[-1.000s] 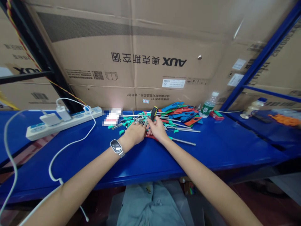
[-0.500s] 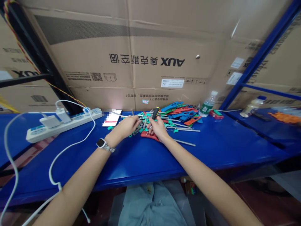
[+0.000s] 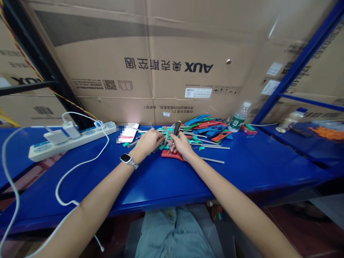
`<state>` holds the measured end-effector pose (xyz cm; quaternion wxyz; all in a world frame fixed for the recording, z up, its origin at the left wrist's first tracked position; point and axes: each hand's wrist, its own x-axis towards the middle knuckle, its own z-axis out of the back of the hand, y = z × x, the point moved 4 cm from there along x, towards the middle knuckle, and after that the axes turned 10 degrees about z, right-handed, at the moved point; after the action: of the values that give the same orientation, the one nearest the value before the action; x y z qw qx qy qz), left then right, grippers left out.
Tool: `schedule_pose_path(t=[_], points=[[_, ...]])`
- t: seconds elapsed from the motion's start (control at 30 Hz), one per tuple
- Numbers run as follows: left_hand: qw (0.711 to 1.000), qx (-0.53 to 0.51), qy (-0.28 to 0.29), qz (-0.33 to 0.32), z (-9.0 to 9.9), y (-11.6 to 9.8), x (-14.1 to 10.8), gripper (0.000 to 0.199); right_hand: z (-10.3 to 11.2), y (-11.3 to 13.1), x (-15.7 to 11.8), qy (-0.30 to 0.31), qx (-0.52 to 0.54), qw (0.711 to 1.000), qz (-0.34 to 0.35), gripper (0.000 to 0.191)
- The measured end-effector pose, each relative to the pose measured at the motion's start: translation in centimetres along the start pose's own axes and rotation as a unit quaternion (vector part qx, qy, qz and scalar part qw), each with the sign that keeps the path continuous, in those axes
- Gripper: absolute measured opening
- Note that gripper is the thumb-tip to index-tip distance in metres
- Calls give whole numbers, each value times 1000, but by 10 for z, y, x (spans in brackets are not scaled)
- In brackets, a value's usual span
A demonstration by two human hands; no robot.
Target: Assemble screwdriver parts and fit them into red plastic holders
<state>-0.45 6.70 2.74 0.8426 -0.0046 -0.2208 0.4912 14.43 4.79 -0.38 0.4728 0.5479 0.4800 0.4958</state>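
Note:
My right hand [image 3: 181, 145] is closed around a screwdriver [image 3: 177, 128] with a black and yellow handle; its thin shaft points down toward me. Under that hand lies a red plastic handle piece [image 3: 172, 154] on the blue table. My left hand [image 3: 150, 141], a watch on its wrist, reaches into a pile of metal rods and small green plastic parts [image 3: 163, 137]. Its fingers are bent and together, and whatever they grip is hidden. Metal rods [image 3: 212, 146] stick out to the right of the pile. Behind them lie blue, red and orange plastic handles [image 3: 206, 125].
A phone [image 3: 129, 133] lies left of the pile. A white power strip [image 3: 72, 140] with plugs and a trailing white cable [image 3: 77, 168] takes up the left side. On the right stand a water bottle [image 3: 238, 117] and a small red box [image 3: 248, 129]. Cardboard boxes [image 3: 166, 32] rise behind the table.
My left hand has shifted slightly right and toward me, its wrist turning a little. My right hand keeps the screwdriver in nearly the same place. The view has shifted slightly.

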Motion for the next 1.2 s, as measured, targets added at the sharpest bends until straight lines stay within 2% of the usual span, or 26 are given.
schedule_pose_path(t=[0.1, 0.2, 0.27, 0.37, 0.5, 0.63, 0.77, 0.83, 0.97, 1.07, 1.13, 1.2], points=[[997, -61, -13, -49, 5, -4, -13, 30, 0, 1, 1, 0, 11, 1000, 3, 17], [990, -87, -16, -106, 7, -19, -28, 24, 4, 4, 2, -11, 32, 999, 27, 25], [991, -31, -11, -131, 4, -33, -36, 24, 8, 9, 4, -24, 47, 997, 63, 28], [990, 51, 11, -133, -9, -48, -40, 39, 15, 17, 5, -43, 60, 989, 130, 30], [979, 119, 30, -161, -27, -58, -39, 40, 20, 27, 1, -43, 58, 977, 202, 40], [981, 129, 13, -143, -28, -52, -35, 39, 21, 38, -11, -41, 23, 958, 284, 41], [994, 43, 15, -103, -7, -32, -33, 36, 20, 44, -26, -5, -20, 936, 351, 33], [998, 6, 1, -61, 7, -16, -33, 36, 20, 45, -33, 29, -68, 922, 379, 29], [998, -35, -31, -29, 26, 10, -30, 30, 16, 39, -38, 138, -230, 881, 390, 27], [998, -49, -40, -15, 30, 20, -28, 26, 9, 28, -37, 239, -390, 818, 349, 25], [998, -58, -40, -3, 30, 22, -28, 27, 6, 23, -36, 259, -496, 767, 314, 19], [996, -74, -41, 5, 29, 21, -28, 28, 4, 21, -36, 253, -564, 729, 295, 10]])
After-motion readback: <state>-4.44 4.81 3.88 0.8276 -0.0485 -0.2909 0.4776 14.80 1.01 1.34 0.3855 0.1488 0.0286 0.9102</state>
